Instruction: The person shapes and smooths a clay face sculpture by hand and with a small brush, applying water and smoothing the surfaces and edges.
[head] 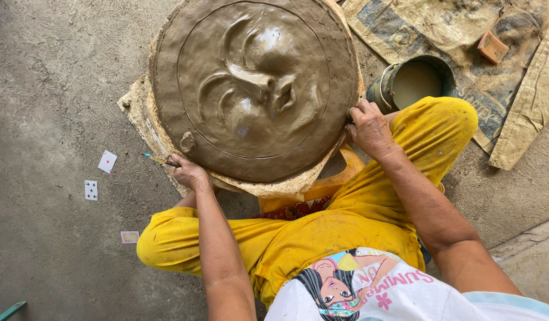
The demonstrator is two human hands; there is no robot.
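A large round disc of wet brown clay with a raised sun-like face lies on a rough board in front of me. My left hand rests at the disc's lower left edge, gripping a thin tool with a blue tip. A small lump of clay sits on the rim just above that hand. My right hand presses on the disc's right edge with fingers curled against the clay. My legs in yellow trousers are folded under the board.
A round tin of pale liquid stands right of the disc, on dirty sacking with a small orange block. Three playing cards lie on the concrete floor at the left. An orange stool shows beneath the board.
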